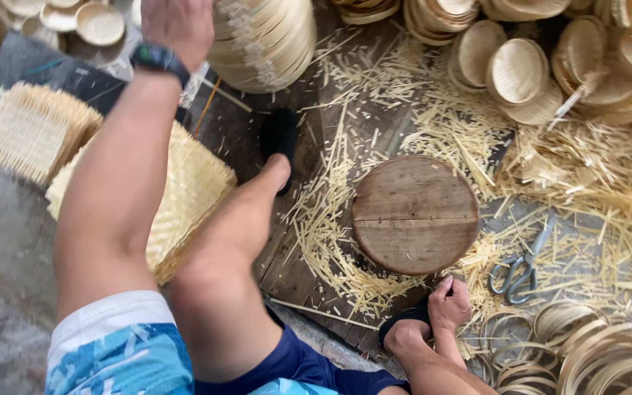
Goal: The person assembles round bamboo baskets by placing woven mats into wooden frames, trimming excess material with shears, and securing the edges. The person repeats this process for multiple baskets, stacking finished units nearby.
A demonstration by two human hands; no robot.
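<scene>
My left arm stretches up the frame with a dark watch (159, 57) on the wrist. My left hand (177, 22) is at the top edge beside a tall stack of woven bamboo bowls (265, 40); its fingers are cut off by the frame. My right hand (449, 303) is low, with fingers curled, and nothing shows in it. It rests on the floor beside my foot in a black sandal (402, 322), just below a round wooden block (415, 213). My other leg reaches forward to a second black sandal (279, 135).
Flat woven bamboo mats (192, 183) lie under my left arm, with another pile (27, 128) further left. Scissors (519, 271) lie right of the block among bamboo shavings (565, 168). Bamboo hoops (594, 351) lie at the lower right, and small woven bowls (517, 69) along the top.
</scene>
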